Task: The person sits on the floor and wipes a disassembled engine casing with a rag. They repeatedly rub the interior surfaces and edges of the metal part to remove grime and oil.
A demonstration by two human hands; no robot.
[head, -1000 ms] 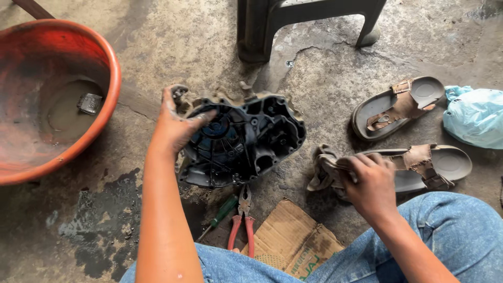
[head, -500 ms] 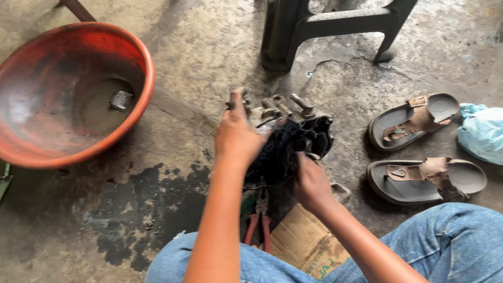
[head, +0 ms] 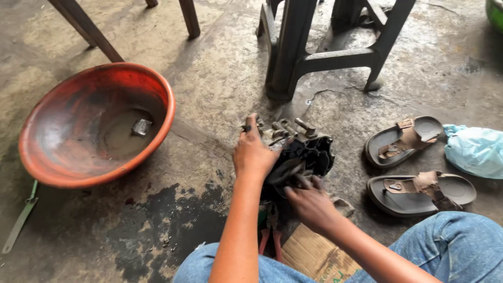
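Soft, even daylight, no hard glare.

Faint shadows pooled under the stool (head: 335, 57) and the orange basin (head: 97, 123); dull sheen on the damp concrete floor (head: 220, 78); sharp through the middle, slightly stretched toward the corners; slight motion blur around the hands (head: 283, 173).

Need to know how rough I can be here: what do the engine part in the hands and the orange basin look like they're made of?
Engine casing: likely cast metal, dark, greasy and matt, with bolts and studs sticking up; the left hand and right hand both grip it. Orange basin: probably plastic, judging by its thin, smooth moulded rim, its inside dulled by grime.
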